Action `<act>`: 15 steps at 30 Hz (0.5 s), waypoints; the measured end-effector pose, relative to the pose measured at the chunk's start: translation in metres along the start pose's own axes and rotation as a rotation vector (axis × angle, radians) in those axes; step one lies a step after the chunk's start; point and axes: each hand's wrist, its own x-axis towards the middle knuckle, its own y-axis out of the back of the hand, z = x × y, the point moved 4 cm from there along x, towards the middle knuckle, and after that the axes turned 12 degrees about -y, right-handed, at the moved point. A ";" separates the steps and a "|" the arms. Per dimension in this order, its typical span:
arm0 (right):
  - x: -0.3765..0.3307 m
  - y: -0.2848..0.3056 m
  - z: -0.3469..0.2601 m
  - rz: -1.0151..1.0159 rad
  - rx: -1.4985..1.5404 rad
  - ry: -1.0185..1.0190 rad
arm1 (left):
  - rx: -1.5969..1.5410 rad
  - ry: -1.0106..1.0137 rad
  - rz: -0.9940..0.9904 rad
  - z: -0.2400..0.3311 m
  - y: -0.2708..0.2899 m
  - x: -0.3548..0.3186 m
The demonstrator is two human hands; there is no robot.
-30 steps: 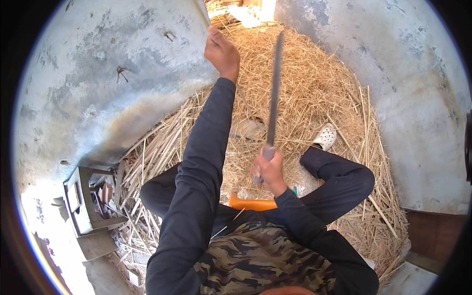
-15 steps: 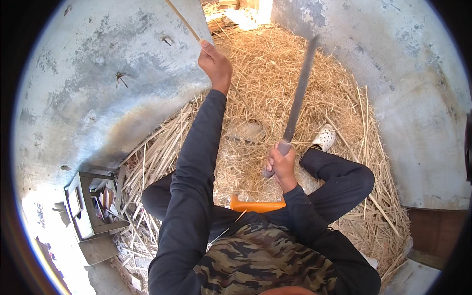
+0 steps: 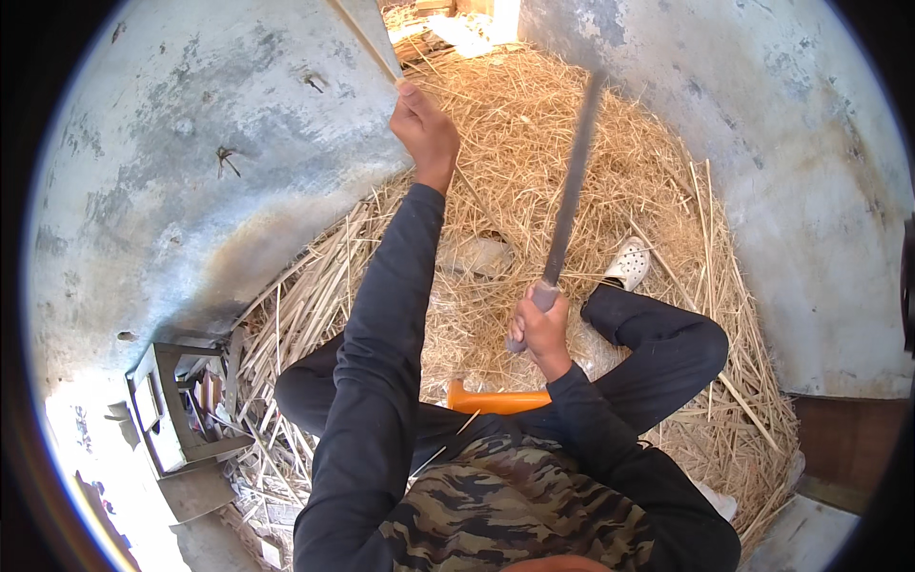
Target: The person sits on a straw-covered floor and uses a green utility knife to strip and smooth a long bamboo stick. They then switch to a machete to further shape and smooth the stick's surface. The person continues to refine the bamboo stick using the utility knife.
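Here, just in front of me, a person (image 3: 457, 477) sits with knees spread, one hand raised and the other low. The left hand (image 3: 426, 138), up near the pale, scuffed wall (image 3: 143, 210), is closed in a pinch on the end of a pale strip (image 3: 366, 40), thin, straight and straw-coloured, which slants up and leftward out of view. The right hand (image 3: 544, 329), in front of the body, is wrapped firmly around the grey-brown handle (image 3: 544, 296) of a long knife (image 3: 572, 181). Its dark, narrow blade points up and slightly right, above the heap of straw-like shavings (image 3: 519, 114), well apart from the strip. The blade blurs toward its tip, so any stamp or lettering on the metal is impossible to make out; the fingers hide much of the handle. The strip looks smooth and plain along its visible length. An orange object (image 3: 500, 401) with a rounded edge lies between the thighs, and a white perforated clog (image 3: 630, 264) rests on the shavings at the right. Long split pieces (image 3: 319, 276) lie along the left wall, near a wooden frame (image 3: 217, 448).
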 end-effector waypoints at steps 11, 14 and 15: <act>0.003 0.039 0.053 0.097 -0.100 -0.314 | -0.003 0.010 0.034 -0.011 0.012 0.002; 0.002 0.013 0.004 -0.028 -0.047 -0.018 | -0.087 0.058 -0.005 -0.010 0.008 0.000; 0.002 0.010 0.011 -0.033 -0.024 0.007 | -0.105 0.064 -0.019 -0.011 0.009 0.000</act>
